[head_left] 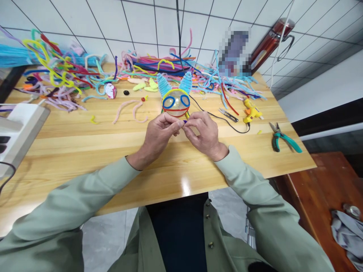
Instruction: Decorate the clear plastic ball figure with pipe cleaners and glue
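A clear ball figure stands on the wooden table, with two blue spiral ears, blue ringed eyes and a yellow and red band. Just in front of it my left hand and my right hand meet, fingertips pinched together on a small blue pipe cleaner piece. Both hands rest low over the table, close to the figure's base. The piece is mostly hidden by my fingers.
Heaps of coloured pipe cleaners cover the table's far side. To the right lie small snips, a yellow glue gun with its black cord, and teal pliers. A white box sits at the left edge.
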Motion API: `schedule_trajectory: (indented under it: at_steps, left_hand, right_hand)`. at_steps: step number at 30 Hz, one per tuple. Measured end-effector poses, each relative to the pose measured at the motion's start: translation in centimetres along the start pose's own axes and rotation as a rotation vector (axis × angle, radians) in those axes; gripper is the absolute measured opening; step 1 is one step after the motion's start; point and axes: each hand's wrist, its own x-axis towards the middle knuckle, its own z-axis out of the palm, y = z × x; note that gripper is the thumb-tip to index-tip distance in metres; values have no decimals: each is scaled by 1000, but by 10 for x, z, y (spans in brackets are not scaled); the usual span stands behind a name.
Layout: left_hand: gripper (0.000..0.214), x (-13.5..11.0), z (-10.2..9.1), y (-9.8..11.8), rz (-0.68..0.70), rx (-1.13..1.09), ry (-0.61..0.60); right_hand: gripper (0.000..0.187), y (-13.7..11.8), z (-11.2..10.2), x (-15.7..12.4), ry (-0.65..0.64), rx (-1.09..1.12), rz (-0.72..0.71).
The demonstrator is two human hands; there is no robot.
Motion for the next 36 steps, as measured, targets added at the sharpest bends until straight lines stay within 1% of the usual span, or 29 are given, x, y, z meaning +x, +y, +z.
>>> schedule_trajectory:
  at_steps: [2,5,8,10,12,15,18,20,24,29,31,36]
  left_hand:
    - [44,0,1,0,16,7,12]
    - [41,-1,2,-1,56,10,49]
    - [36,-2,3,-2,86,58,71]
    - [32,-4,3,-2,92,102,61]
    - [28,-4,3,-2,93,112,52]
    - [20,-2,1,-2,75,61,95]
    - [8,2,-5,-4,35,17,130]
    - [6,4,-8,-5,5,5,107]
    - [8,3,-9,-4,-40,-15,14]
    - [24,3,-5,-2,-45,-22,-53]
    - [31,4,-5,-2,-54,-20,-65]
    - [44,4,-6,-1,-76,-33,-79]
  right_hand:
    - [9,-1,-2,1,40,34,45]
    - [18,-5,-4,2,64,134,199]
    - [22,-7,-1,0,4,275,352]
    - [27,-8,3,-3,-48,321,391]
    - [24,-9,6,-4,-84,329,414]
    - [23,-7,8,-4,-80,381,511]
    - [29,-4,7,-4,-57,463,597]
    - [33,-3,6,-4,-74,485,618]
    - [38,-1,6,-4,-103,481,614]
    - [40,0,10,-8,-57,529,646]
    - [39,1,11,-9,-37,543,646]
    - [39,1,12,-9,-36,541,640]
